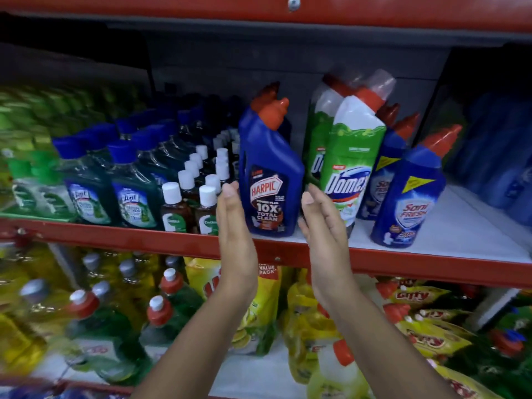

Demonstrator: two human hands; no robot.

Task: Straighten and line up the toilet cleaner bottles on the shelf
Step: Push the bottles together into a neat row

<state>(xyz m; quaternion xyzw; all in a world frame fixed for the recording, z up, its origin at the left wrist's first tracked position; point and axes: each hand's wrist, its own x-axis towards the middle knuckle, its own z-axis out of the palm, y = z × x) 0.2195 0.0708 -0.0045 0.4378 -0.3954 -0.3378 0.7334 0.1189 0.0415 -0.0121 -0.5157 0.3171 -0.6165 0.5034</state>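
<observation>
A blue Harpic bottle (pixel 270 174) with an orange-red cap stands at the front of the red-edged shelf (pixel 403 263), another one behind it. To its right lean green-and-white Domex bottles (pixel 349 165), then blue Sani Fresh bottles (pixel 408 194) tilting right. My left hand (pixel 234 234) is flat and upright beside the Harpic's left side, fingertips near it. My right hand (pixel 324 228) is flat between the Harpic and the front Domex. Neither hand grips anything.
Left on the same shelf stand small brown bottles with white caps (pixel 175 208) and green Lizol bottles with blue caps (pixel 132 197). Dark blue packs (pixel 495 151) fill the right end. The shelf below holds yellow pouches (pixel 311 321) and red-capped bottles (pixel 161 315).
</observation>
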